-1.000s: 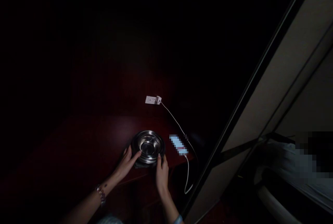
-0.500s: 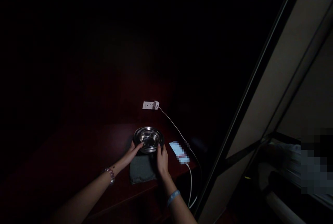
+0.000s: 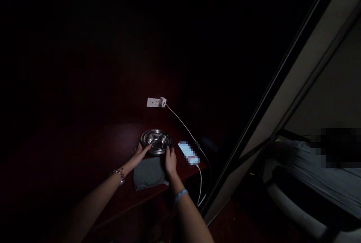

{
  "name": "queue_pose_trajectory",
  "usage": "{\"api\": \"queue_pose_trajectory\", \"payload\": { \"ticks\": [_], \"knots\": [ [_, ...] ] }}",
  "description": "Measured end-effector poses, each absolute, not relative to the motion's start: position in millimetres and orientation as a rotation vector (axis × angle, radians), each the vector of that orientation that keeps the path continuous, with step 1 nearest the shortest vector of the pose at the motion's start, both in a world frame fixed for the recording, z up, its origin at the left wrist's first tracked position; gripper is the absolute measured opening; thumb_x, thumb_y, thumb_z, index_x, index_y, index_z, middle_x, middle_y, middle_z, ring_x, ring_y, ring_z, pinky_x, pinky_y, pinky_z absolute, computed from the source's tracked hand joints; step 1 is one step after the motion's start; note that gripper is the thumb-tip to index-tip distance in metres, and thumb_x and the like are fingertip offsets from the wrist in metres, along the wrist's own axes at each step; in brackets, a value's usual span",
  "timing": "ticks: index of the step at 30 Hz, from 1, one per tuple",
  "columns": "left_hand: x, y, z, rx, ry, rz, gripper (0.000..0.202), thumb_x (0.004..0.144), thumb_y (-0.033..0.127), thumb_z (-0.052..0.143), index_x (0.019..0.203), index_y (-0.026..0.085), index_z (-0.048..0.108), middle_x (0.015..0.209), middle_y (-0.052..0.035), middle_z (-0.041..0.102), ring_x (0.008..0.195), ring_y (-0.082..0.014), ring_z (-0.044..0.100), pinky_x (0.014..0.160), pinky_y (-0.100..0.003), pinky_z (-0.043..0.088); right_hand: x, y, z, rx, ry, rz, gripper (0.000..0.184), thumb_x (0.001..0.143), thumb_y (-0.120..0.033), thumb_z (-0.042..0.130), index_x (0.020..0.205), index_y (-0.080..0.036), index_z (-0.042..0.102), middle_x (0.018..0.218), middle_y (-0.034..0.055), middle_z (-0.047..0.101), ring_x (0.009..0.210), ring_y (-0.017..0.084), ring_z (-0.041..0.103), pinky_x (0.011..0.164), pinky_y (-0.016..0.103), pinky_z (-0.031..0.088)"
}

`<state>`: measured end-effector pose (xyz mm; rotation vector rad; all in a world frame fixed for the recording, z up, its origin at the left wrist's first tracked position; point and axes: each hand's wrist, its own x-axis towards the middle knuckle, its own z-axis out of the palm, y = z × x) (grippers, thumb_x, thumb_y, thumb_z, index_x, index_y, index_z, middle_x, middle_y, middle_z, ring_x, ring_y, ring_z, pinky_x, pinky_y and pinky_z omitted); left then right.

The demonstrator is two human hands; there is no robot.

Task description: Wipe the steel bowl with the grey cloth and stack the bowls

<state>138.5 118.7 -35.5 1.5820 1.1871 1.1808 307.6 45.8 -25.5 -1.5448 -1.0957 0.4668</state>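
Dimly lit, dark red table (image 3: 118, 134). Metal bowl (image 3: 156, 143) held between left hand (image 3: 140, 154) and right hand (image 3: 170, 162), both gripping its sides; contact with table unclear. Grey cloth (image 3: 149, 175) lies just nearer. Lit phone (image 3: 187, 152) to the right, white cable (image 3: 201, 184) attached; wall socket (image 3: 152, 102) beyond.

Lower centre of the frame: one bare left hand (image 3: 141, 154) and one bare right hand (image 3: 170, 161); one bracelet of pale round beads (image 3: 121, 177) and one light-blue wristband (image 3: 180, 195); one round, shiny silver metal bowl (image 3: 158, 142) on top, any nested beneath it uncountable; one folded grey-green cloth (image 3: 149, 173); one rectangular phone (image 3: 188, 153) with a lit pale-blue screen. Centre of the frame: one white rectangular socket plate (image 3: 151, 102), one white block-shaped plug (image 3: 163, 102), one thin white cable (image 3: 201, 181)
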Motion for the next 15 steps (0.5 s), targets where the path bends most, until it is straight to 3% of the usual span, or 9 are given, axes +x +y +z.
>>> {"api": "queue_pose_trajectory", "payload": {
  "ticks": [4,9,15],
  "knots": [
    [136.4,110.7,-29.3,1.652,1.261,1.130,0.066,0.092,0.059,0.052,0.144,0.019,0.050,0.153,-0.0155,0.057,0.147,-0.0359,0.046,0.125,-0.054,0.026,306.7,44.1,-21.2,-1.623,-1.102,0.465,0.056,0.104,-0.048,0.038,0.142,-0.012,0.059,0.142,0.0193,0.065,0.134,0.029,0.062,0.114,0.040,0.043],
    [134.7,100.4,-24.6,1.654,1.305,1.087,0.070,0.093,0.064,0.046,0.145,0.015,0.050,0.151,-0.0196,0.059,0.144,-0.0345,0.051,0.121,-0.047,0.035,303.2,39.5,-11.7,-1.670,-1.140,0.471,0.059,0.106,-0.051,0.033,0.146,-0.012,0.055,0.146,0.0197,0.062,0.140,0.029,0.057,0.116,0.042,0.041],
    [131.8,94.5,-21.1,1.753,1.394,1.037,0.081,0.096,0.071,0.032,0.149,0.012,0.046,0.149,-0.0239,0.058,0.143,-0.0343,0.052,0.117,-0.047,0.039,301.6,38.7,-7.1,-1.718,-1.208,0.476,0.063,0.107,-0.054,0.029,0.152,-0.015,0.050,0.150,0.0163,0.060,0.142,0.028,0.054,0.117,0.041,0.039]
  ]
}}
